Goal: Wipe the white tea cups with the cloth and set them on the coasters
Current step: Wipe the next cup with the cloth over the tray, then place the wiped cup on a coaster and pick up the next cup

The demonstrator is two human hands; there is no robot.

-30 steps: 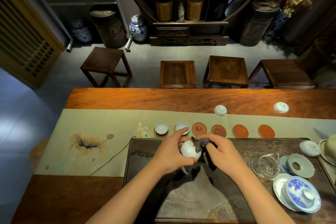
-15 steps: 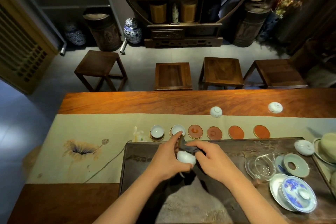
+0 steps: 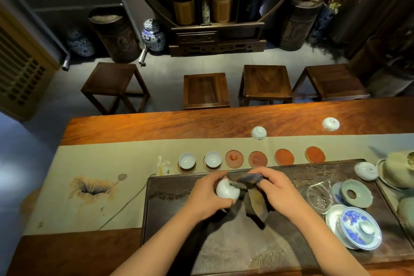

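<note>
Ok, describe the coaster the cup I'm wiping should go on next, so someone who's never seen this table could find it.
Find the beige runner along the wooden table, where six round coasters line the far edge of the dark tea tray. Counting from the left, the first two hold white cups; the target coaster is third. It is the empty one right beside a filled coaster, with a pale orange mark at its centre.

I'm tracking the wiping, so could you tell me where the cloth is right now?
The cloth is at centre frame over the dark tray, pinched by the right hand against the cup in the left hand.
</note>
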